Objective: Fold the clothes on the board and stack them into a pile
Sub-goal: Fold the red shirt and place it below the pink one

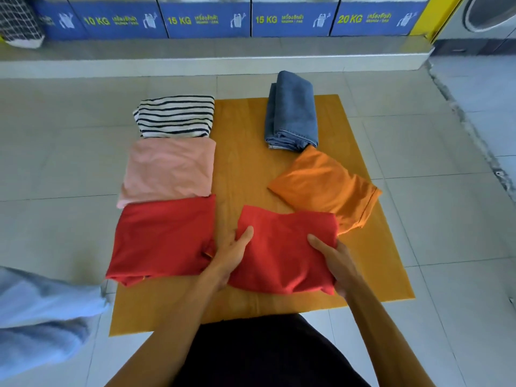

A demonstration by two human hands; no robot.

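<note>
Bright, even daylight, soft shadows, wide-angle bending at edges, slight softness throughout

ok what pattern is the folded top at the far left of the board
The folded top has dark navy and white horizontal stripes, seen clearly in the head view.

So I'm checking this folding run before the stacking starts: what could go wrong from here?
1. Both hands, left and right, grip only the red shirt's edges, so it could unfold when lifted.
2. Its corner overlaps the orange shirt, which may get dragged along.
3. The striped, pink and other red folds overhang the board, so a pile there may sit unevenly.
</note>
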